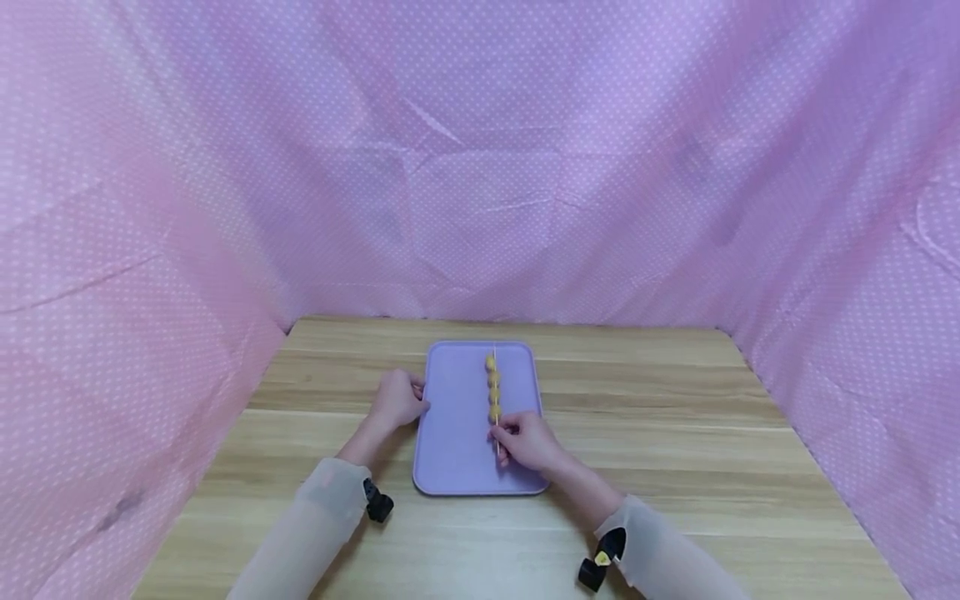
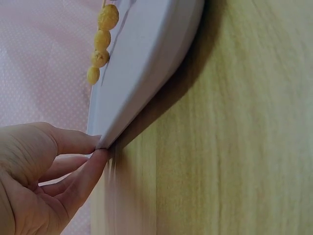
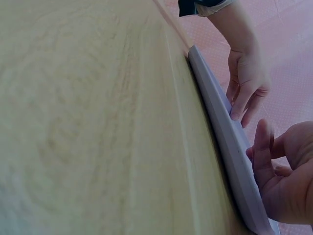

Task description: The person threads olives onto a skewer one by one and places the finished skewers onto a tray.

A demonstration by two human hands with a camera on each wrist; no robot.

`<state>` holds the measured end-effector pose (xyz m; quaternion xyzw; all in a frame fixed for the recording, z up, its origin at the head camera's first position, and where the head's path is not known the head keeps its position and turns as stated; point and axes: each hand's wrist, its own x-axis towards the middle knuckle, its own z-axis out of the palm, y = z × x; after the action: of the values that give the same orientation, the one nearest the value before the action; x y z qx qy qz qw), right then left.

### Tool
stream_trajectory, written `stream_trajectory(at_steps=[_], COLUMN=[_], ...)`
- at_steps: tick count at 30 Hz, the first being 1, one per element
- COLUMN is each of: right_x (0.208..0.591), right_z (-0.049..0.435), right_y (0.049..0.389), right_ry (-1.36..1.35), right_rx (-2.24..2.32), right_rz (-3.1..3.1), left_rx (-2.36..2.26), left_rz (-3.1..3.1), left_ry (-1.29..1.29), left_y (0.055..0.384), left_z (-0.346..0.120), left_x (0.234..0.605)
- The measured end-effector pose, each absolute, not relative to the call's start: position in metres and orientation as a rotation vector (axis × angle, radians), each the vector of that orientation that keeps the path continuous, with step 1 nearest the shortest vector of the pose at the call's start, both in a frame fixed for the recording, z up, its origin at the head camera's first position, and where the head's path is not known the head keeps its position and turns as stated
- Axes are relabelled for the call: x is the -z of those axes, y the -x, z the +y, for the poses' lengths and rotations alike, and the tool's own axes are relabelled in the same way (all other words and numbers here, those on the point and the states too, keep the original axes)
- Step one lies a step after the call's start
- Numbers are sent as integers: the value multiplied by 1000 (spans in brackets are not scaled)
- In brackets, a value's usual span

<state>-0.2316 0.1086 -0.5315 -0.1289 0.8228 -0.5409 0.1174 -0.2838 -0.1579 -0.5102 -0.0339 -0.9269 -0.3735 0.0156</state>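
A skewer of several round yellow-brown balls [image 1: 494,395] lies lengthwise over the right half of a lilac tray [image 1: 453,433]. My right hand [image 1: 528,442] pinches the stick's near end between thumb and fingers, just below the lowest ball. At the tray's left edge, my left hand [image 1: 397,402] grips the rim. The left wrist view shows the thumb and a finger of that left hand [image 2: 49,171] pinching the tray rim [image 2: 132,117], with the wrinkled yellow balls [image 2: 101,38] beyond. In the right wrist view my right hand [image 3: 291,176] hides the skewer.
The tray sits on a wood-grain table [image 1: 660,417]. Pink dotted cloth [image 1: 487,200] hangs behind the table and along both sides. Each wrist wears a black camera, the left camera [image 1: 378,502] near the tray's front left and the right camera [image 1: 596,571] farther forward.
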Motion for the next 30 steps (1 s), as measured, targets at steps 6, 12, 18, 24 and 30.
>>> stream_trajectory(at_steps=[6, 12, 18, 24, 30], right_x=[531, 505, 472, 446, 449], right_z=[117, 163, 237, 325, 369], right_y=[237, 232, 233, 235, 230], right_ry=[405, 398, 555, 243, -40], right_rx=[1473, 1308, 1076, 483, 361], right_rz=[2427, 2573, 3021, 3311, 3300], left_rx=[1146, 1038, 654, 392, 344], left_rz=[-2882, -2864, -2822, -3033, -3089], left_ry=[138, 230, 286, 129, 39], left_y=[289, 281, 254, 233, 228], left_z=[-164, -186, -230, -260, -267], left_x=[509, 489, 475, 469, 473])
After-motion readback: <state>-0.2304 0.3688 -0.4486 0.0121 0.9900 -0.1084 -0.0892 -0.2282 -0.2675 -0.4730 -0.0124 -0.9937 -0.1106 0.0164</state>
